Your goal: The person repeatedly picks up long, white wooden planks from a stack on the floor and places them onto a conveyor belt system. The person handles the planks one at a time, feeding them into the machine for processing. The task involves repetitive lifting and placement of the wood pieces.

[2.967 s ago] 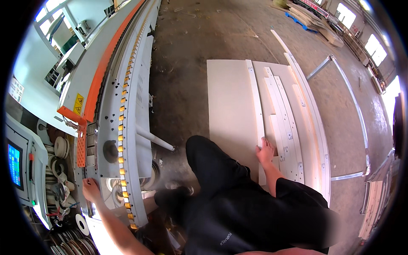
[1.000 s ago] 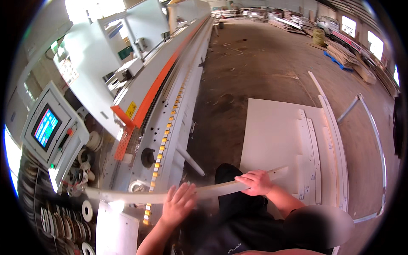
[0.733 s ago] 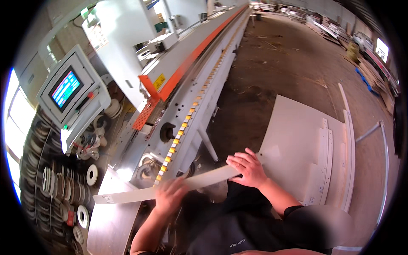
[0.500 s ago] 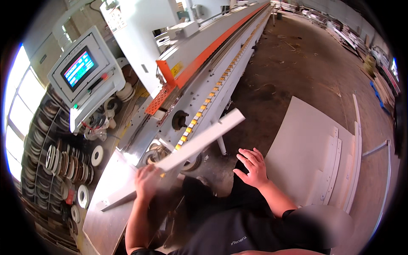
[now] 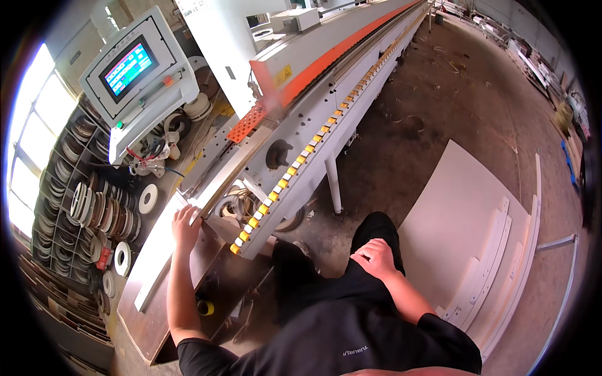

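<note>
My left hand [image 5: 185, 229] grips the near part of a long, narrow board [image 5: 221, 187], fingers and thumb closed over it. The board lies in line with the machine's infeed, its far end reaching toward an orange perforated guard [image 5: 248, 123]. Beside and below this hand, a white panel piece [image 5: 152, 285] lies on a brown worktable [image 5: 141, 335]. My right hand [image 5: 378, 258] rests on my right knee, fingers curled in, with nothing seen in them.
A long edge-banding machine [image 5: 332, 69] runs away ahead, with yellow rollers [image 5: 274, 196] along its side. At left stand a control panel [image 5: 132, 69] and a rack of tape rolls [image 5: 94, 210]. Large grey panels [image 5: 451, 213] with narrow strips on top lie to my right.
The board has swung from slanting out over the rollers to lying along the machine's infeed. My left hand moved left and forward with it. My right hand lowered to my knee, its fingers curling.
</note>
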